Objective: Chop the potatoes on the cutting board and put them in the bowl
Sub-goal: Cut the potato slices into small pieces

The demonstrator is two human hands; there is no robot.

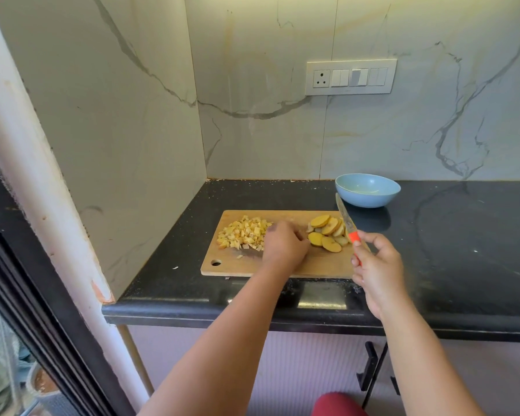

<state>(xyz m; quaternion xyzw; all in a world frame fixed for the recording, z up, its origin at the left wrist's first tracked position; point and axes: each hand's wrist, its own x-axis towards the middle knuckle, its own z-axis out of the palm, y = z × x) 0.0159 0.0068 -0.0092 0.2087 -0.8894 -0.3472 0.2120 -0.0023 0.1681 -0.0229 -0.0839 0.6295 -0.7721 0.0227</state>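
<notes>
Your L hand [284,246] rests curled mid-cutting board [252,265], betw. diced potatoes [245,232] at L end & slices [327,232] at R. R hand [376,265] grips knife [347,223]. Bowl [367,190] at bench back.

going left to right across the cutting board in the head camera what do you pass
Hanging hole → diced potato pile → left hand → potato slices → knife held in the right hand.
</notes>
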